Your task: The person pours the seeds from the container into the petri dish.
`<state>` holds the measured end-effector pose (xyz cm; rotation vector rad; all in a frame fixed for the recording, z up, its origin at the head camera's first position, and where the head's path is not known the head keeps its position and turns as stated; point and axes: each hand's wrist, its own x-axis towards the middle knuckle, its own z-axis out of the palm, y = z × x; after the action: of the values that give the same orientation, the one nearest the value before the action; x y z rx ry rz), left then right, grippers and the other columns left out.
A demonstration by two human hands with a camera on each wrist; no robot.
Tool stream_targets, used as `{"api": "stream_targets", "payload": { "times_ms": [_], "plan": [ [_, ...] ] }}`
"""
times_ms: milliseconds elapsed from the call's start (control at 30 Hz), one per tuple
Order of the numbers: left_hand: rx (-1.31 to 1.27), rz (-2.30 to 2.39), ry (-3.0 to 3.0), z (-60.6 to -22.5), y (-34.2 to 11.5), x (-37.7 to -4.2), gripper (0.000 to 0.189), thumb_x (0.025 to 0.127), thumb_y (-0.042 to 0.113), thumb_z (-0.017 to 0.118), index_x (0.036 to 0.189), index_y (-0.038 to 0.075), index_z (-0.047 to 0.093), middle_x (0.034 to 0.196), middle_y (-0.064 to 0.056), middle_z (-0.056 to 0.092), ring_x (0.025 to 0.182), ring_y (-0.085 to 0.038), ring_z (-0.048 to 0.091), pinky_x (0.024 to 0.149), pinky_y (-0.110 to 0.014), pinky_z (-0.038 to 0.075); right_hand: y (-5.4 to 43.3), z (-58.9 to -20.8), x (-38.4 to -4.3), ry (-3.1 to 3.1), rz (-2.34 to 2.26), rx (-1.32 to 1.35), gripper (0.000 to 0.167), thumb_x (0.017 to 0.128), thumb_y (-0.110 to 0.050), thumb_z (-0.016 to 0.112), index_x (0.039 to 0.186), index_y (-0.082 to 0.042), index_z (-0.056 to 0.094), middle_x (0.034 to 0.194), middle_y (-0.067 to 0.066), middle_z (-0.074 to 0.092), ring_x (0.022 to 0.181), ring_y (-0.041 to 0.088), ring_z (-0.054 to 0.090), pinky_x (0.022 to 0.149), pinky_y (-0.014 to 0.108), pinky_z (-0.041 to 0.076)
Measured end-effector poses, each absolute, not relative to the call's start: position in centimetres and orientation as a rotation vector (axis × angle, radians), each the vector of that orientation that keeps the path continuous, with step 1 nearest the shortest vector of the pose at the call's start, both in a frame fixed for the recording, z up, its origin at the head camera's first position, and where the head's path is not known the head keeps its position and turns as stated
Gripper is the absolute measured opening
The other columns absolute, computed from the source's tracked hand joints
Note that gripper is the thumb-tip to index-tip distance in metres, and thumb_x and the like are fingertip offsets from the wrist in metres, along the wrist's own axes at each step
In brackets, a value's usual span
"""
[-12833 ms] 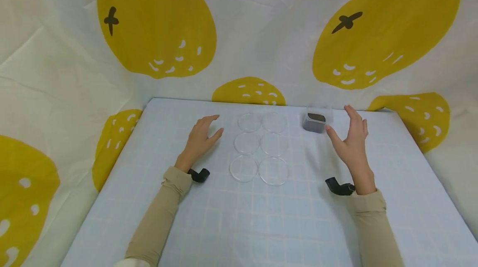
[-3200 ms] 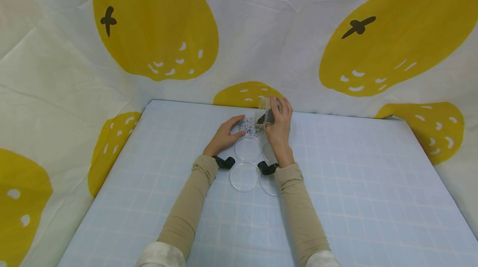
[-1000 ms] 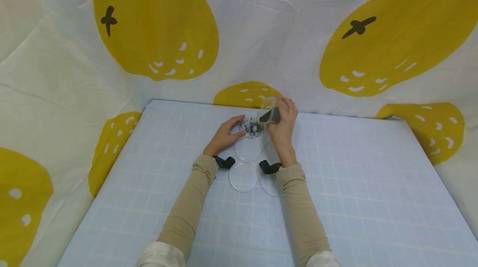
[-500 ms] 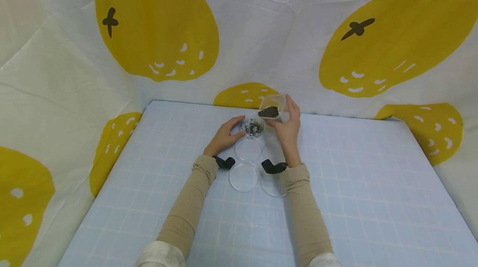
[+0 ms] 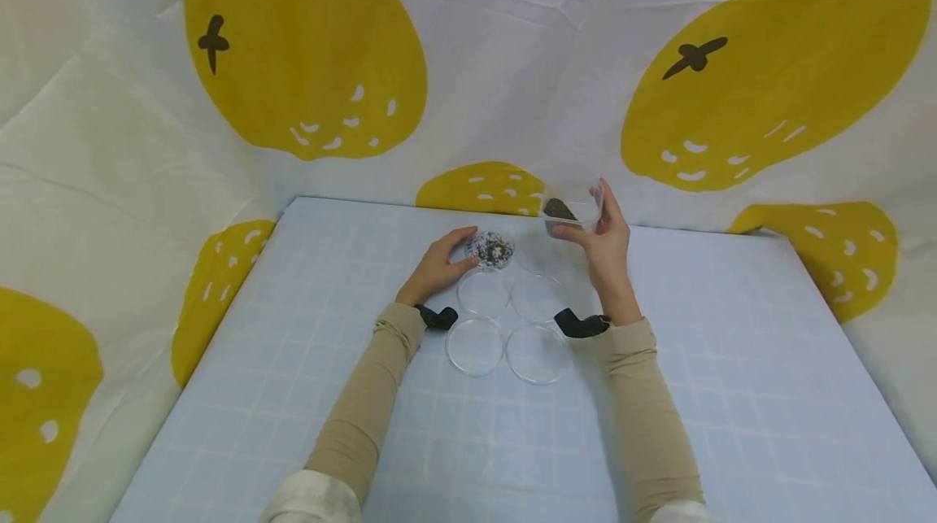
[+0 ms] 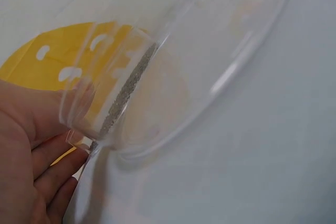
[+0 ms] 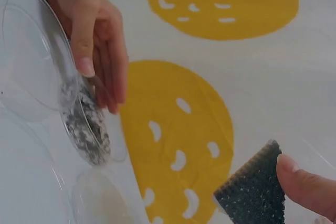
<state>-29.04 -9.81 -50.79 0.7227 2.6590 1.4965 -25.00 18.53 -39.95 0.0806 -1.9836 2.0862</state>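
Left hand (image 5: 437, 264) and right hand (image 5: 607, 250) both pinch something over the twelve o'clock end of the table (image 5: 732, 417): the right, from four o'clock, holds a tilted clear tub (image 5: 583, 212) raised, and the left, from nine o'clock, nips the rim of a speckled dish (image 5: 490, 250). That dish sits at eleven o'clock in its group, five clear dishes (image 5: 538, 354) spreading from its three o'clock round to six. Should the tub tip further, its dark grains (image 5: 559, 209), heaped toward nine o'clock, could slide onto the table, while a jerk of the left hand could scatter what the speckled dish holds.
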Motion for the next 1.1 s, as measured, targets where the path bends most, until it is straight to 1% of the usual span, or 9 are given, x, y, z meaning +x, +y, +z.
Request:
{"api": "stream_targets", "payload": {
  "times_ms": [100,267,433,533,700,800,967,1033,1100],
  "plan": [
    [0.716,1.487,2.669,-50.9,-10.0,-29.1,0.06,0.095,0.021,0.068,0.149,0.008,0.044,0.152,-0.007,0.045,0.143,-0.022,0.035,0.121,-0.034,0.024,19.9,-39.4,-24.8,-2.011,2.101,0.077,0.098,0.076,0.016,0.075,0.157,-0.009,0.027,0.16,0.015,0.028,0.148,0.016,0.023,0.12,0.037,0.025],
    [0.69,1.472,2.671,-51.1,-10.2,-29.3,0.06,0.096,0.023,0.068,0.149,0.01,0.044,0.153,-0.005,0.044,0.144,-0.018,0.034,0.121,-0.032,0.023,23.0,-40.5,-25.6,-1.984,2.155,0.07,0.099,0.077,0.017,0.074,0.158,-0.015,0.027,0.159,0.013,0.029,0.147,0.016,0.02,0.121,0.041,0.023],
    [0.67,1.474,2.667,-51.0,-10.2,-29.3,0.06,0.096,0.023,0.068,0.149,0.012,0.044,0.153,-0.004,0.044,0.144,-0.018,0.034,0.121,-0.032,0.023,25.9,-42.4,-26.1,-1.875,2.246,0.051,0.099,0.077,0.023,0.07,0.158,-0.016,0.028,0.159,0.013,0.028,0.145,0.016,0.02,0.119,0.032,0.027],
    [0.673,1.473,2.67,-51.0,-10.3,-29.3,0.06,0.095,0.023,0.068,0.149,0.011,0.045,0.153,-0.005,0.044,0.144,-0.019,0.034,0.121,-0.032,0.023,27.2,-42.9,-25.7,-1.85,2.293,0.014,0.099,0.078,0.025,0.067,0.158,-0.016,0.026,0.159,0.012,0.027,0.145,0.018,0.018,0.114,0.026,0.034],
    [0.684,1.492,2.665,-51.1,-10.3,-29.2,0.059,0.095,0.022,0.068,0.149,0.01,0.045,0.152,-0.006,0.044,0.144,-0.02,0.034,0.121,-0.033,0.023,28.6,-44.1,-25.5,-1.75,2.411,-0.021,0.1,0.078,0.031,0.06,0.159,-0.014,0.022,0.161,0.013,0.023,0.144,0.021,0.015,0.095,0.015,0.049],
    [0.693,1.508,2.654,-51.0,-10.3,-29.1,0.06,0.095,0.021,0.068,0.149,0.009,0.045,0.152,-0.007,0.045,0.144,-0.022,0.035,0.121,-0.035,0.023,29.2,-45.1,-25.6,-1.665,2.473,-0.019,0.1,0.077,0.035,0.055,0.159,-0.01,0.02,0.161,0.015,0.021,0.142,0.021,0.018,0.09,0.015,0.052],
    [0.697,1.491,2.657,-51.1,-10.1,-29.1,0.06,0.095,0.024,0.068,0.149,0.011,0.044,0.153,-0.006,0.044,0.144,-0.021,0.034,0.121,-0.034,0.022,30.1,-46.8,-25.6,-1.682,2.496,-0.027,0.099,0.079,0.033,0.057,0.159,-0.01,0.019,0.161,0.017,0.02,0.128,0.023,0.04,0.086,0.017,0.054],
    [0.698,1.482,2.659,-51.1,-10.0,-29.1,0.06,0.096,0.025,0.068,0.149,0.012,0.044,0.153,-0.005,0.044,0.144,-0.02,0.034,0.121,-0.033,0.022,30.4,-47.3,-25.6,-1.702,2.493,-0.046,0.099,0.079,0.031,0.059,0.159,-0.011,0.018,0.161,0.017,0.019,0.126,0.023,0.041,0.086,0.017,0.054],
    [0.694,1.483,2.655,-51.1,-10.0,-29.1,0.061,0.096,0.026,0.068,0.15,0.012,0.044,0.153,-0.004,0.043,0.144,-0.019,0.033,0.121,-0.032,0.022,30.7,-47.8,-25.5,-1.714,2.493,-0.08,0.101,0.079,0.03,0.061,0.16,-0.012,0.018,0.162,0.015,0.018,0.132,0.023,0.036,0.089,0.015,0.052]
  ]
}}
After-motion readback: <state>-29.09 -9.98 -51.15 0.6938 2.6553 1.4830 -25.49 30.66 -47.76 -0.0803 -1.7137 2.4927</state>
